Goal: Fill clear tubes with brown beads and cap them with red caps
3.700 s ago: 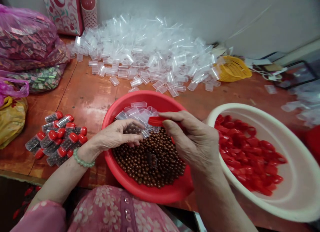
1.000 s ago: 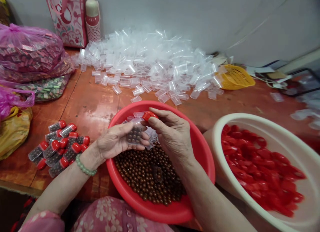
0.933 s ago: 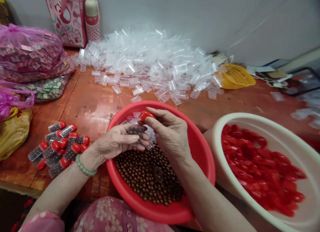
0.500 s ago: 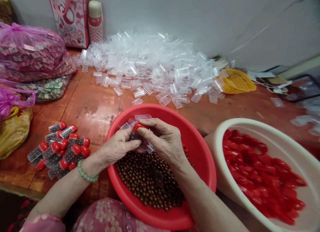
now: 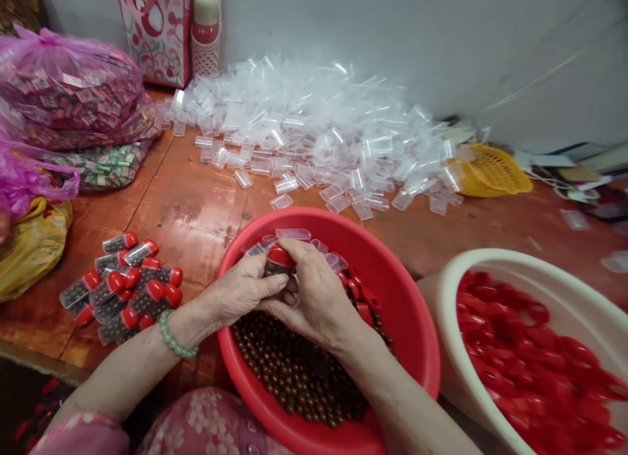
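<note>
A small clear container with a red cap [image 5: 279, 256], filled with dark balls, is upright between my hands. My left hand [image 5: 238, 288] grips it from the left, fingers closed, a green bead bracelet on the wrist. Curled round its right side is my right hand [image 5: 318, 294], with the fingers at the cap and the thumb lower down. Both hands are over a red basin [image 5: 415, 311] of shiny brown balls [image 5: 299, 393]. Empty clear tubes [image 5: 293, 234] and some red caps [image 5: 363, 301] lie in the basin too, partly hidden by my hands.
Capped, filled containers [image 5: 130, 288] lie in a heap at left. A large pile of clear tubes [image 5: 314, 127] spreads along the wall, beside a yellow basket [image 5: 495, 170]. At right stands a cream tub [image 5: 446, 304] of red caps. Pink bags [image 5: 73, 88] and a flask [image 5: 206, 33] are behind.
My right hand has shifted from pinching the red cap at the top to wrapping round the container's side. The container now stands more upright. The whole view has shifted slightly.
</note>
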`<state>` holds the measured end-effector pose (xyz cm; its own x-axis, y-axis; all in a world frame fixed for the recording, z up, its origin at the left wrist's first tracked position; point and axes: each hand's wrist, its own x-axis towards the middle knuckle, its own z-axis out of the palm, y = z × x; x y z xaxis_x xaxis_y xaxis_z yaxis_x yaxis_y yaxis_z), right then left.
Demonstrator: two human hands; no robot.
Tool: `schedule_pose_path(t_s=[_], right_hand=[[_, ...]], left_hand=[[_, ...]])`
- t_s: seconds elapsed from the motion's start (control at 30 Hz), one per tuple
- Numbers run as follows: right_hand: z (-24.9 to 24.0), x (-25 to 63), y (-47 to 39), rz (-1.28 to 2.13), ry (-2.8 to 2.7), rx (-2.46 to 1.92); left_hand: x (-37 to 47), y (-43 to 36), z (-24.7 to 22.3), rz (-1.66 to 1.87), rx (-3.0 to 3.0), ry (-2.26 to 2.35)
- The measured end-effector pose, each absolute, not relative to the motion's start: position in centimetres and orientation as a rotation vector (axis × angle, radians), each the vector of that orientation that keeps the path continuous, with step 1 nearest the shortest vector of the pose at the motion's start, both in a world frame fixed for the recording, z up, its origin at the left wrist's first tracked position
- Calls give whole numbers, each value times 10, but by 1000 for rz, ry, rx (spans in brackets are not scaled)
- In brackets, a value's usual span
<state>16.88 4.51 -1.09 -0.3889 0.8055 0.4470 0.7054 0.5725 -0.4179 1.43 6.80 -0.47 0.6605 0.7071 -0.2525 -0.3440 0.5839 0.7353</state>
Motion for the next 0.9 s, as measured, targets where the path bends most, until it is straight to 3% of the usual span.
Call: schedule_pose_path(t_s=[0.53,0.9], right_hand=[[-6,159,45,-154,-2198,-1099],[-19,163,33,-106,-2338,-984]], left_hand=[[11,69,-10,689,620,432],[36,49,-6,914,805,1303]])
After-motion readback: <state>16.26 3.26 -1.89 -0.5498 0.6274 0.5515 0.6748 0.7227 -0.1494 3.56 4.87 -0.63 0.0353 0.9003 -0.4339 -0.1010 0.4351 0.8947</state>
